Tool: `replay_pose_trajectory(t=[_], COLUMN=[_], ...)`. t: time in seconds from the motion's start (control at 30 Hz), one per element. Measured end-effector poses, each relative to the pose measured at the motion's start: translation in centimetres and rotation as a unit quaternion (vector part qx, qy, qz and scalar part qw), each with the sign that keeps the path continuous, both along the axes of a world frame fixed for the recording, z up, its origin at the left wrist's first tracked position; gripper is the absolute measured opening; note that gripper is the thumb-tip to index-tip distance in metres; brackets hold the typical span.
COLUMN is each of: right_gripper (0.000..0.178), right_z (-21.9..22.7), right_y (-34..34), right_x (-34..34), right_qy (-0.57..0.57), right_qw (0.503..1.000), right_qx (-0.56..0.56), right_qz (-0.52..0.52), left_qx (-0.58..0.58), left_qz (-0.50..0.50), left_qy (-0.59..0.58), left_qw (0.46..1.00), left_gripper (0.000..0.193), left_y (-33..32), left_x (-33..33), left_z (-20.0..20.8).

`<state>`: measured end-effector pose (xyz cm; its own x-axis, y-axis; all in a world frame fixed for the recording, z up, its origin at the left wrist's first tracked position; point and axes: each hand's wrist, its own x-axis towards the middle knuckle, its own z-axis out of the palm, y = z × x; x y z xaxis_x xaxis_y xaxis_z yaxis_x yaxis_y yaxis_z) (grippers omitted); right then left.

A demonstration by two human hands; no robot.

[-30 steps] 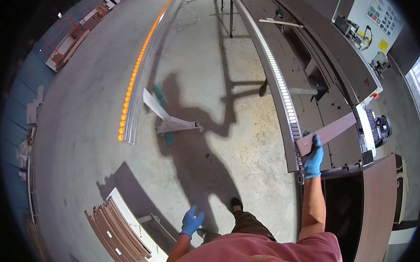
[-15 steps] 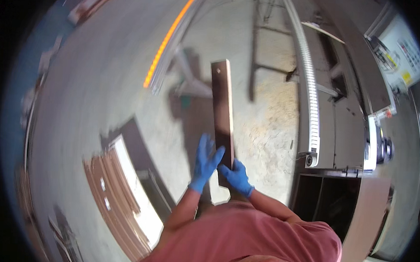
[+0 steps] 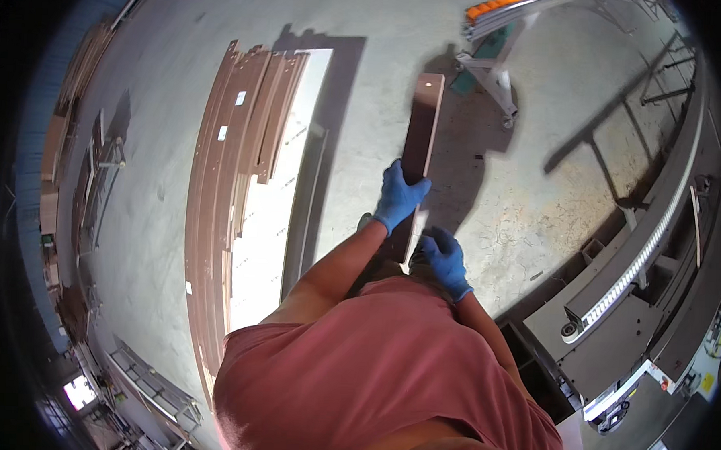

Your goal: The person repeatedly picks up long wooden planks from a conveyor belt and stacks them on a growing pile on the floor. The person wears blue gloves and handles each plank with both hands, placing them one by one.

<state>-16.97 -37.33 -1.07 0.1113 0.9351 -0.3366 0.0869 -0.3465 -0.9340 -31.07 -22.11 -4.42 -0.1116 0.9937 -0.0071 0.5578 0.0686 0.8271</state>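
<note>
A long, narrow dark brown board (image 3: 420, 135) with a pale edge and a small light spot near its far end extends out in front of my body. My blue-gloved left hand (image 3: 402, 199) is wrapped around its middle. Beside the board's near part, on the right, is my blue-gloved right hand (image 3: 447, 262). Its fingers are loosely bent and apart, and it seems not to touch the board. To the left, several long brown boards (image 3: 233, 159) lie stacked next to a white sheet (image 3: 268, 229) on the floor.
Right of me stands a machine (image 3: 613, 336) with a long curved-looking rail (image 3: 640, 269). A wheeled stand (image 3: 491, 82) with an orange strip is at the far right. More boards and metal frames (image 3: 101, 169) line the left side.
My view has turned left, so the stacked boards now appear farther up and the machine lower right. My right hand has come off the board, while the left grips it.
</note>
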Motion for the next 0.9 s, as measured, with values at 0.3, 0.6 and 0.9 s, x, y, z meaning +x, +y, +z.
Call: replay_pose_trajectory(t=[0.3,0.6,0.9], right_gripper=[0.022,0.022,0.037], right_z=[-4.8,-11.7,-11.2], right_y=[0.3,0.4,1.2], right_x=[-3.9,-13.4,-16.6], right_qy=[-0.045,-0.023,-0.052], right_qw=[0.992,0.972,0.942], right_qx=[-0.115,-0.225,-0.328], right_qz=[0.008,0.068,0.038], left_qx=[-0.038,-0.079,-0.144], left_qz=[0.07,0.118,0.119], left_qy=[0.088,0.273,0.356], left_qw=[0.993,0.951,0.916], left_gripper=[0.063,0.096,0.094], left_y=[8.2,19.7,31.7], left_x=[-19.2,-34.7,-40.9], left_z=[-5.2,-13.4,-18.8])
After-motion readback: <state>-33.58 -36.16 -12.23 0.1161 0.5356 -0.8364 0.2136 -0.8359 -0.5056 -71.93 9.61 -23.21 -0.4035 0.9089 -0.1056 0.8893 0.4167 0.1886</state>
